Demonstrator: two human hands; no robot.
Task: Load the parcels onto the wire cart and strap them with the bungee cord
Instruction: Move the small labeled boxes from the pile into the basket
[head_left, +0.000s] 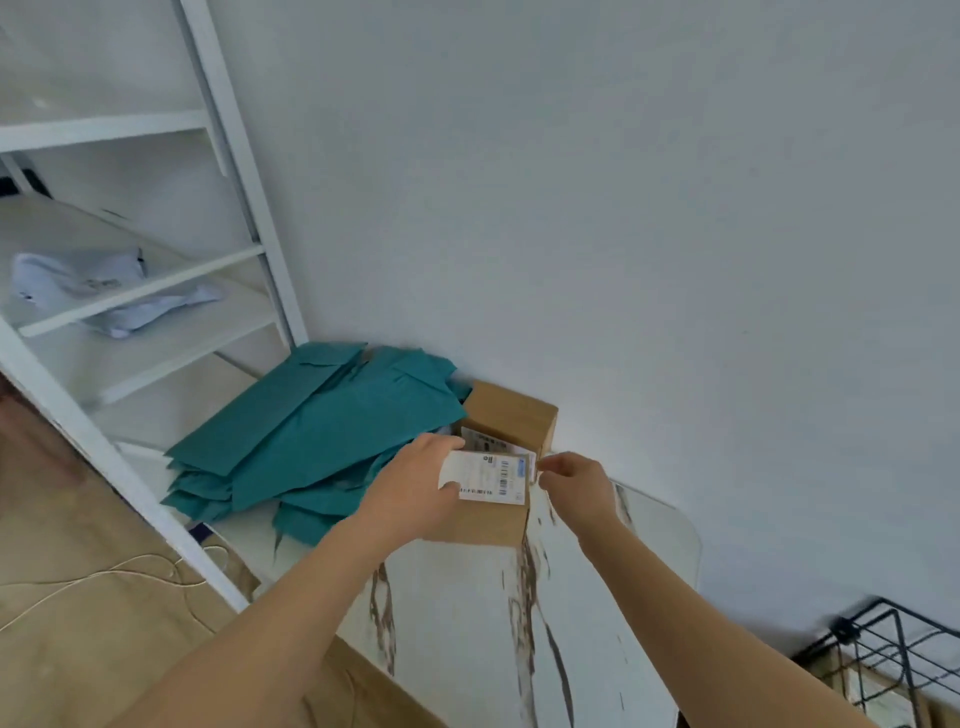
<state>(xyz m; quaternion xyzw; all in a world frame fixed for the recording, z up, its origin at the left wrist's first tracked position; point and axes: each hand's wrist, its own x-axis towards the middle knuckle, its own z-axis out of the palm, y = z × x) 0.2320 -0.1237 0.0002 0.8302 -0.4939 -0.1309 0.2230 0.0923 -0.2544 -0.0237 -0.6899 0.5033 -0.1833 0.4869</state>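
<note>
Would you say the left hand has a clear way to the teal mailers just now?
Probably yes: the left hand grips the parcel right beside the teal mailers, with nothing between them, though it would need to let go first.

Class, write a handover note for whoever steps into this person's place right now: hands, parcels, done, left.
Left hand grips the near brown cardboard box with a white barcode label; right hand curls at its right edge, grip unclear.
That box and a second brown cardboard box sit on the white marbled table beside teal flat mailers.
Black wire cart stands lower right, contents unclear; no bungee cord in view.
Done: nothing evident.
Left: load parcels, strap them.
</note>
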